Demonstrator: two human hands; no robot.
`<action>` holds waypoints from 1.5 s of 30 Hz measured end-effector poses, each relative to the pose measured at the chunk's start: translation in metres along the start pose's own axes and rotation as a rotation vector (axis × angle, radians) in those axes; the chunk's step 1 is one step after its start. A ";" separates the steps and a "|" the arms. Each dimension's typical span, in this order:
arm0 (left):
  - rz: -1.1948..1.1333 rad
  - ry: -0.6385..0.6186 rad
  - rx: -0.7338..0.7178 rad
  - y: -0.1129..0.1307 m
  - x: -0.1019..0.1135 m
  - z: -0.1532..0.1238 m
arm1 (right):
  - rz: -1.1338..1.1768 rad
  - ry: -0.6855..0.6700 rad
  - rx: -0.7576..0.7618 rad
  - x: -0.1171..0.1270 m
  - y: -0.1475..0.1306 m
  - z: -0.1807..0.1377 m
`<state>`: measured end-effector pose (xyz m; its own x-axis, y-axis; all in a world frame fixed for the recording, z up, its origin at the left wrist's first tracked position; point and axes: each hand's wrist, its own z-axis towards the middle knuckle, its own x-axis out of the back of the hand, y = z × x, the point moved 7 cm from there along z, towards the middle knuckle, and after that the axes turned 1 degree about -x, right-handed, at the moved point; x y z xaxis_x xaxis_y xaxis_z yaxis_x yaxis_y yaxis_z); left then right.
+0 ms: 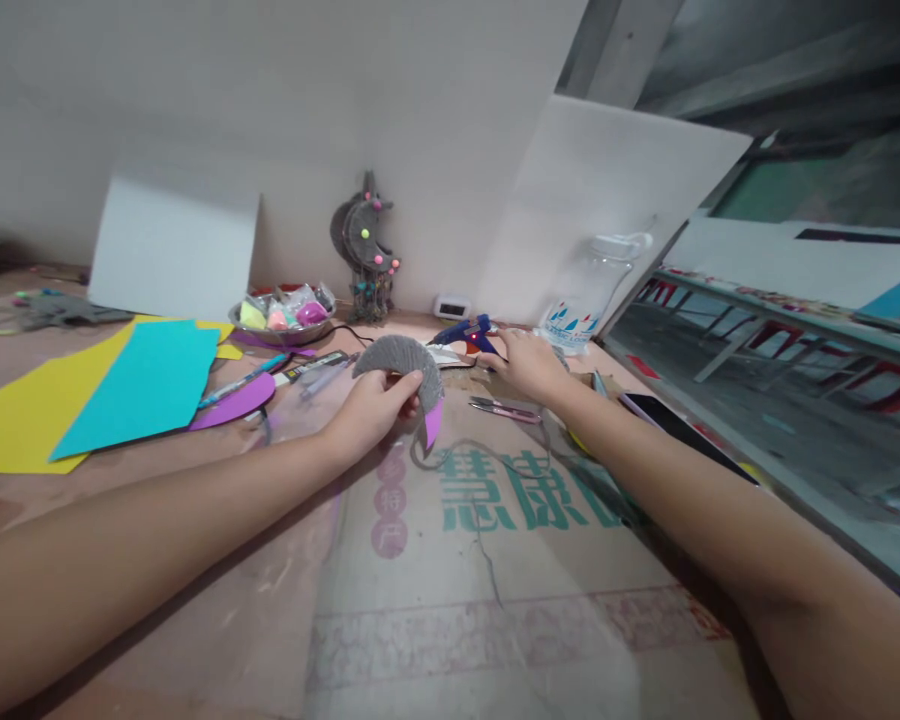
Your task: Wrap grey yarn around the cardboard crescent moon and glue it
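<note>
My left hand [371,412] is closed on a crescent-shaped cutout [403,357], pinching it between thumb and fingers. Grey yarn is wound round most of the crescent, and its lower tip shows bare purple. A loose strand of grey yarn [457,447] trails from that tip over the cardboard. Farther off, my right hand [531,365] reaches out with thumb and fingers apart, right beside a blue hot glue gun [465,332]. Whether the fingertips touch the gun's handle is hard to make out. Small thread snips [505,410] lie just below the right hand.
Printed cardboard [412,620] covers the table. Yellow [15,420] and turquoise sheets [139,385] lie left, near a bowl of pompoms and clay [285,312]. A decorated grey moon ornament [367,245] and a clear bottle [589,290] stand at the back. A phone [686,437] lies right.
</note>
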<state>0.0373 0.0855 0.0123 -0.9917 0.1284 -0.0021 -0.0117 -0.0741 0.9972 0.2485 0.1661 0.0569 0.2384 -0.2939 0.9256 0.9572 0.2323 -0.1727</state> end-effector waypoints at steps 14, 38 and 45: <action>0.007 0.079 -0.120 0.004 0.008 0.007 | 0.342 -0.243 0.495 -0.004 -0.098 -0.117; 0.168 -0.031 -0.110 0.001 0.000 0.005 | 0.543 0.218 0.138 0.030 -0.014 -0.063; 0.224 -0.032 -0.146 0.002 0.001 0.004 | 0.933 -0.183 0.059 0.008 -0.055 -0.090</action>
<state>0.0369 0.0897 0.0147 -0.9671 0.1234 0.2225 0.1874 -0.2458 0.9510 0.2124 0.0679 0.0433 0.8680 0.1818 0.4622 0.3829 0.3477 -0.8558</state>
